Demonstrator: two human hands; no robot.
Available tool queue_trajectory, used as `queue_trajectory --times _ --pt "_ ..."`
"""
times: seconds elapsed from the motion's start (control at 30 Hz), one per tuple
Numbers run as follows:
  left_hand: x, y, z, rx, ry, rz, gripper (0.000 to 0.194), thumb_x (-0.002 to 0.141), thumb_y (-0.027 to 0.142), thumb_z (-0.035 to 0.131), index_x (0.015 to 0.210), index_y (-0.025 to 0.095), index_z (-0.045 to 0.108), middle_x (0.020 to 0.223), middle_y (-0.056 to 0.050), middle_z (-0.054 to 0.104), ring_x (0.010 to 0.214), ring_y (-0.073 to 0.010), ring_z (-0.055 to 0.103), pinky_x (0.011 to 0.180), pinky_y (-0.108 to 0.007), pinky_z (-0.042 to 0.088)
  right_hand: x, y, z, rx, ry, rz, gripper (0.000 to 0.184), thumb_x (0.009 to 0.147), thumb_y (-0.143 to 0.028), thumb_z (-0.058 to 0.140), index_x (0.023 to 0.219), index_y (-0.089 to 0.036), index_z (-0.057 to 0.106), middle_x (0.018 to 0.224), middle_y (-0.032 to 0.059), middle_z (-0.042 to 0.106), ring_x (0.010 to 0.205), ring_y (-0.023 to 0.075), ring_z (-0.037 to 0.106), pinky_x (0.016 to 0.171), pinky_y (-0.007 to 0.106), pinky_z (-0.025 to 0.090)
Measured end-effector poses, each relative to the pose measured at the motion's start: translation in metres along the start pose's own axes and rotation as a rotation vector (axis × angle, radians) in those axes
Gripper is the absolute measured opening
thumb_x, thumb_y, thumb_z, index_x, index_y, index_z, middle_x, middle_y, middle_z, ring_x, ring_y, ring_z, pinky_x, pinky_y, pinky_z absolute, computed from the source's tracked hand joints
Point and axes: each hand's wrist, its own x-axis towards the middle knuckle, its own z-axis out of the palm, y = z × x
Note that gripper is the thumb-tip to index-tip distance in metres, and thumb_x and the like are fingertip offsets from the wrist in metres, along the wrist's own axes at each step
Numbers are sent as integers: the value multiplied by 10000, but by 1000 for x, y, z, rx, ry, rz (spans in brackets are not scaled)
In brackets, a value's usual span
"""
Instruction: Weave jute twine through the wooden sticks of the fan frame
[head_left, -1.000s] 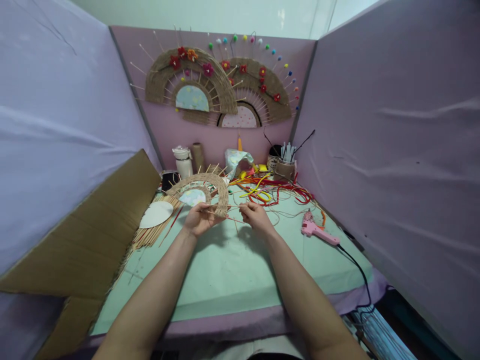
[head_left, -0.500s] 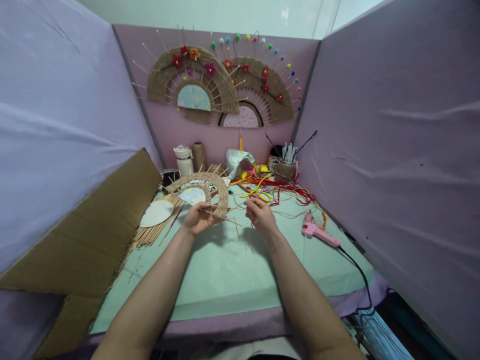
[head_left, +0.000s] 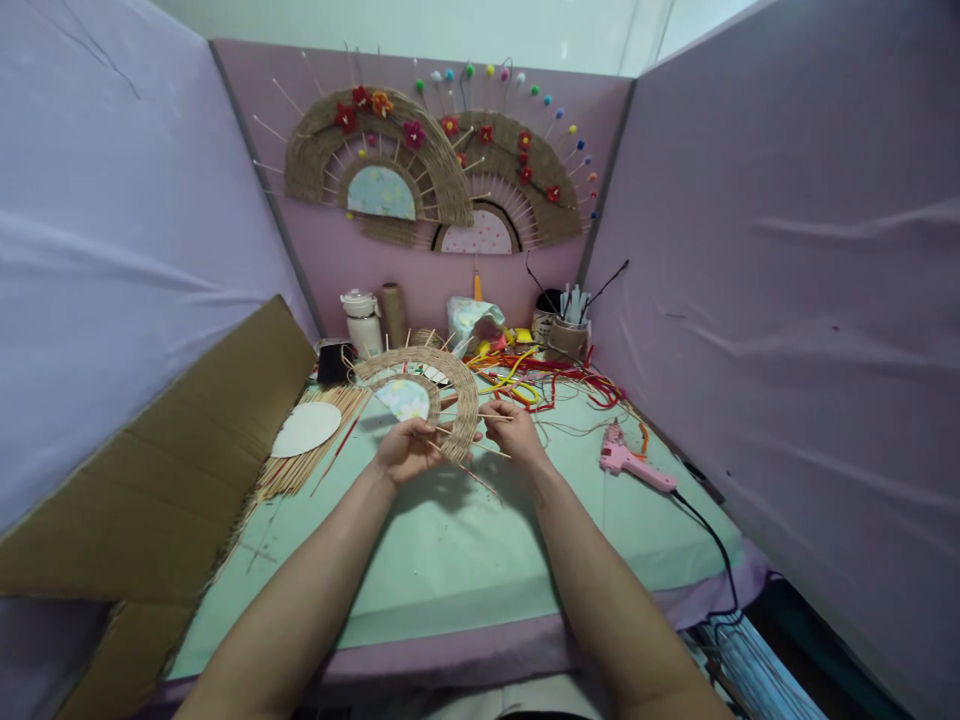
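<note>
Head view: compared with half a second ago, the woven fan (head_left: 466,405) is turned and moved a little to the right, and the right hand (head_left: 516,432) is now close at its sticks. So both hands seem to work at the same end. The left hand (head_left: 409,450) grips the fan above the middle of the surface (head_left: 439,575); the right has bent fingers, but I cannot tell what they pinch. Cardboard (head_left: 180,470) limits the left edge, the glue gun (head_left: 636,468) lies toward the right edge; room remains toward the front edge.
</note>
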Motion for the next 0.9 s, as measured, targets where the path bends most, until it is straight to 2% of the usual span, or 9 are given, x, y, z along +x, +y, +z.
queue_trajectory --times 0.2,0.4,0.53,0.63,0.77,0.9 --pt "-2 3 -3 -26 -20 -27 681 670 78 424 1350 119 435 1128 -169 655 1022 -330 619 828 -505 474 -1 -3 1 16 -7 11 323 601 -461 723 681 -175 596 494 -71 389 445 54 313 439 207 243" --pt "-3 9 -14 -6 26 1 691 667 81 423 1356 124 425 1181 -168 629 1033 -325 613 853 -509 463 1 -1 -2 23 25 -1 311 607 -450 719 678 -180 582 506 -70 388 437 53 304 422 208 228" --pt "-5 14 -16 12 31 3 668 666 83 423 1333 106 448 1131 -164 654 1029 -315 616 868 -493 462 0 -4 -3 70 35 10 317 622 -446 716 659 -172 562 492 -72 394 414 43 287 405 209 203" --pt "-6 18 -20 41 51 2 635 669 84 420 1300 98 484 1100 -166 666 1028 -323 615 870 -503 456 -2 -9 -2 126 88 36 323 593 -421 743 678 -165 564 513 -62 454 412 36 322 401 199 221" --pt "-7 20 -25 72 59 -27 592 666 93 425 1249 75 530 1058 -176 679 997 -326 627 851 -492 464 -4 -17 -1 203 143 54 347 547 -392 772 722 -169 573 625 -21 575 450 42 399 416 192 302" --pt "-7 19 -26 73 39 -47 602 668 80 422 1262 90 519 1079 -164 675 1005 -322 626 852 -492 465 -4 -19 -2 223 160 -28 325 568 -377 752 744 -180 563 714 6 631 481 53 426 446 205 349"
